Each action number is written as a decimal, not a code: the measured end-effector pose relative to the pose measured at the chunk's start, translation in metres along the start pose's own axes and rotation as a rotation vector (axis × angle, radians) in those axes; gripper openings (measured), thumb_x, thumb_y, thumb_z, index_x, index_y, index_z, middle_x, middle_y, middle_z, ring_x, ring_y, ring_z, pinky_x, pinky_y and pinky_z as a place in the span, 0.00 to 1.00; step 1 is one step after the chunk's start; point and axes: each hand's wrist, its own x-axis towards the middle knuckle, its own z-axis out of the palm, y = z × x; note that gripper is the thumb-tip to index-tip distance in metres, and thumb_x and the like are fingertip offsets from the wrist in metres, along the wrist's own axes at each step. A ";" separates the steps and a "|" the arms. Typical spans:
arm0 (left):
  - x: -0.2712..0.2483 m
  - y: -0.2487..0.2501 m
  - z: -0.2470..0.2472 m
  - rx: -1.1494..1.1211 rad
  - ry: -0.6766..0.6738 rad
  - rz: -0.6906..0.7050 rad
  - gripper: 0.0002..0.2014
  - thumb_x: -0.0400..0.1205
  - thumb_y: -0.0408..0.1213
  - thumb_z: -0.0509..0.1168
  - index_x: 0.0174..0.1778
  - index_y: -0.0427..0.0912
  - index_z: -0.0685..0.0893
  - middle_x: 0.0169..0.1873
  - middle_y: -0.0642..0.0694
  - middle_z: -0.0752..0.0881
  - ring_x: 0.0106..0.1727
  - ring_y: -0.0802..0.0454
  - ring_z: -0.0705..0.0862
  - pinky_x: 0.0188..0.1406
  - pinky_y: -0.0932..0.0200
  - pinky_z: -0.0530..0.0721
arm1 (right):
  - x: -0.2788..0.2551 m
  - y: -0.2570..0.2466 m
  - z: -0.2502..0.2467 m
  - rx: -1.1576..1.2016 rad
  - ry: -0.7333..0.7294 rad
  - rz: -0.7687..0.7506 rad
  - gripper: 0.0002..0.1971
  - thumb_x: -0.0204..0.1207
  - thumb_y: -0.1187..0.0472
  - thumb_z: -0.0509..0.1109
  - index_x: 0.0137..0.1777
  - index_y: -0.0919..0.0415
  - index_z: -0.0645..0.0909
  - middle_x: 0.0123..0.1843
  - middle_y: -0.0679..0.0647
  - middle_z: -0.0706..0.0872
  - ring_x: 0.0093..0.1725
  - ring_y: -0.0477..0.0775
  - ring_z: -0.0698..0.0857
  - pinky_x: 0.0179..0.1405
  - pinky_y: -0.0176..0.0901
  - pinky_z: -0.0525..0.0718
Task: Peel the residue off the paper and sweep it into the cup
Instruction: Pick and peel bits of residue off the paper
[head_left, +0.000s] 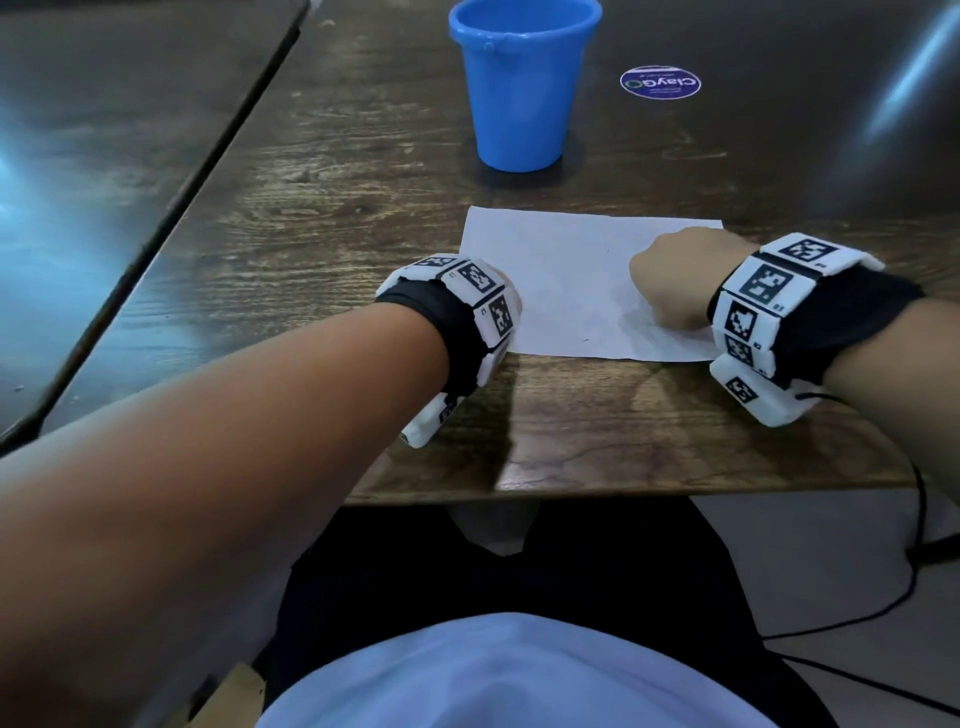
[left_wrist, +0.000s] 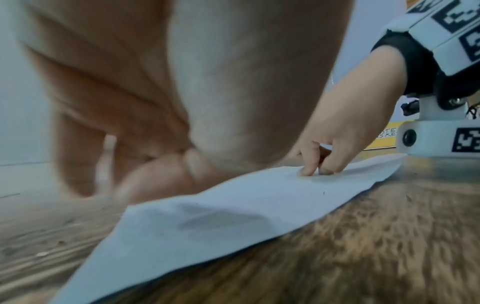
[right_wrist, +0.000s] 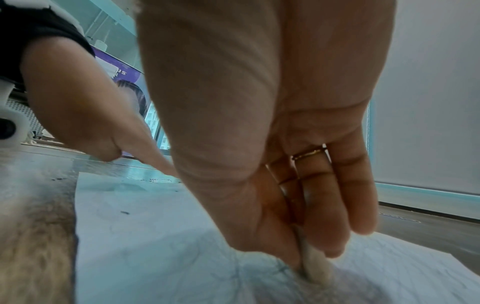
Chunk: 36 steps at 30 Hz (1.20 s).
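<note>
The right hand (right_wrist: 272, 164) pinches a small pale, eraser-like lump (right_wrist: 315, 265) between thumb and fingers, pressing it onto the white paper (head_left: 571, 280). The left hand (left_wrist: 182, 92) holds down the paper's left edge with loosely bent fingers, gripping nothing. Dark residue specks (right_wrist: 124, 212) lie on the sheet. A blue cup (head_left: 522, 88) stands upright beyond the paper on the wooden table (head_left: 337, 208).

I see a bright blue plastic cup (head_left: 522, 83) on a dark brown wood-grain tabletop (head_left: 337, 171), beside a plain white paper sheet (head_left: 566, 291) flecked with tiny dark specks. My white wristbands (head_left: 763, 291) carry black-and-white square marker patterns, and a round purple sticker (head_left: 660, 83) bears white lettering.
</note>
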 end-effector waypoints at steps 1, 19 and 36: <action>0.004 0.005 0.001 0.003 0.059 -0.015 0.27 0.80 0.31 0.67 0.77 0.31 0.73 0.74 0.28 0.77 0.70 0.28 0.81 0.65 0.31 0.82 | 0.000 0.000 0.000 -0.004 0.001 0.003 0.07 0.82 0.62 0.66 0.42 0.61 0.78 0.37 0.55 0.81 0.35 0.56 0.82 0.31 0.43 0.79; -0.009 0.011 -0.008 0.113 -0.001 -0.045 0.20 0.83 0.31 0.65 0.71 0.37 0.76 0.78 0.31 0.69 0.78 0.33 0.70 0.71 0.39 0.76 | 0.000 0.001 0.000 0.007 0.011 -0.020 0.06 0.84 0.59 0.64 0.50 0.62 0.78 0.38 0.55 0.78 0.40 0.59 0.83 0.35 0.46 0.81; 0.011 0.003 -0.009 -0.019 0.055 -0.072 0.20 0.85 0.32 0.65 0.73 0.36 0.73 0.78 0.33 0.69 0.77 0.32 0.72 0.73 0.37 0.75 | -0.001 -0.001 -0.004 -0.019 0.000 -0.026 0.05 0.83 0.62 0.64 0.46 0.60 0.74 0.38 0.54 0.78 0.41 0.58 0.83 0.35 0.46 0.80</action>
